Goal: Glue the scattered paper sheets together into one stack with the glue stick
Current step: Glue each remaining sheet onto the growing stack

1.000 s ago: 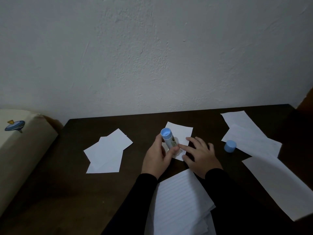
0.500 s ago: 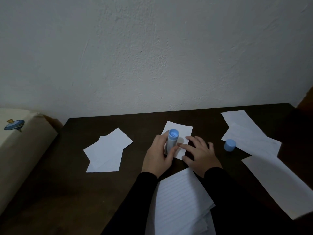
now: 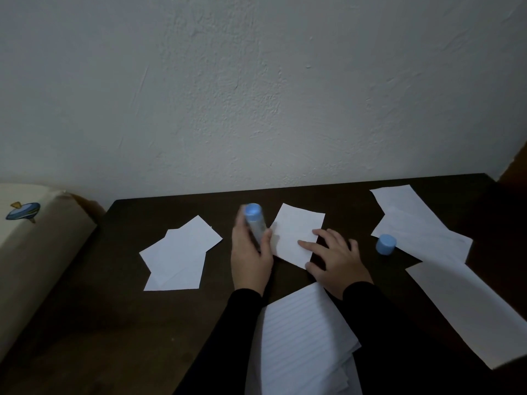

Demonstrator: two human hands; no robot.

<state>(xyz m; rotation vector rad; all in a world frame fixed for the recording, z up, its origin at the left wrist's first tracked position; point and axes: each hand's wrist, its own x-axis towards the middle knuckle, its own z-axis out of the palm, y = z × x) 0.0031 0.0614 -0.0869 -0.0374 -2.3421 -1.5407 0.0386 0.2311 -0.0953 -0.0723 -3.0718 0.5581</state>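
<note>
Glue stick [image 3: 254,223] gripped in left hand [image 3: 251,253], fingers and thumb curled round the barrel, blue end up and tilted toward the back edge of the tabletop [image 3: 119,315]; blurred, so the exposed glue tip cannot be made out. Stick now beside the left edge of the small sheet [image 3: 298,233], near mid-back of the tabletop, apparently off the paper. Right hand [image 3: 333,259] flat, fingers spread and straight, fingertips pressing the near right part of the small sheet, holding nothing. Blue cap [image 3: 385,244] standing loose just right of that hand, at the edge of the overlapping sheets [image 3: 413,223] toward the back right corner. Long sheet [image 3: 467,312] along the right edge. Two overlapped sheets [image 3: 179,252] left of centre, well apart from the hands. Lined stack [image 3: 302,343] at the near edge, between the sleeves. Judged: few sheets joined so far, most still scattered. Risks: thin paper pinned only at one corner likely to drag or crease under the stick if pressure is sideways; glue run past the sheet edge would smear the dark tabletop and tack the sheet to it; fingertips on a glued patch would lift the sheet on release; uncapped stick laid down could roll and pick up loose paper; right sleeve could sweep the cap off toward the right edge; misaligned placement would set skewed.
</note>
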